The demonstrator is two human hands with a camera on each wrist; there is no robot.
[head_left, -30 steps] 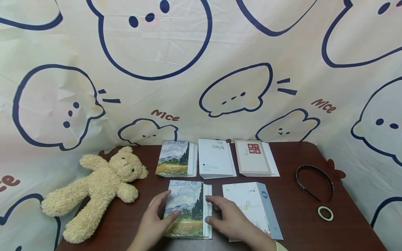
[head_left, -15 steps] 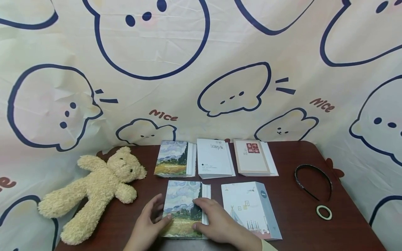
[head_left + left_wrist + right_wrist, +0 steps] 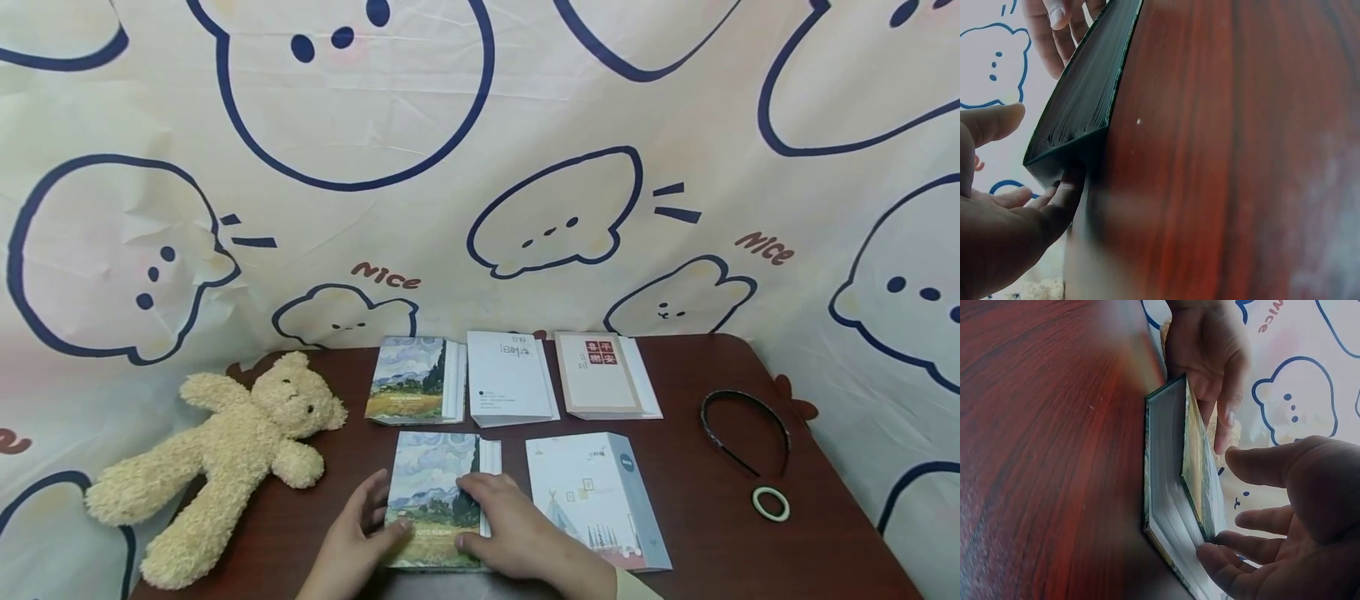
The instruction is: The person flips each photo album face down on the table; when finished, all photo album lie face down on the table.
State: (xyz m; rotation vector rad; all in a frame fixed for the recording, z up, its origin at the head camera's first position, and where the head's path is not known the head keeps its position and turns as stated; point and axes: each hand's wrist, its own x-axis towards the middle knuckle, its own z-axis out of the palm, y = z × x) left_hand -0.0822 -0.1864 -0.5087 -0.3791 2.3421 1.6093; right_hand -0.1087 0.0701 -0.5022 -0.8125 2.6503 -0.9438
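Note:
A photo album (image 3: 435, 479) with a painted landscape cover lies closed on the dark red-brown table (image 3: 360, 454). My left hand (image 3: 351, 537) is at the album's left side; in the left wrist view its fingers (image 3: 1067, 194) touch the spine, while the thumb stays apart. From the right comes my right hand (image 3: 517, 529), reaching over the cover's edge. Its fingertips (image 3: 1213, 553) are right at that edge in the right wrist view, with the thumb held away from the cover. Page edges (image 3: 1169, 472) show between the two covers.
Beside the album lies a white-and-blue album (image 3: 585, 500). Behind stand a second landscape album (image 3: 408, 375), a white one (image 3: 506, 375) and a beige one (image 3: 600, 379). A teddy bear (image 3: 240, 458) lies left; a black headband (image 3: 742, 425) and pale green ring (image 3: 771, 503) lie right.
My right hand has moved left from the album's right edge to over its cover. My left hand has drawn slightly back and left. The head view has shifted a little.

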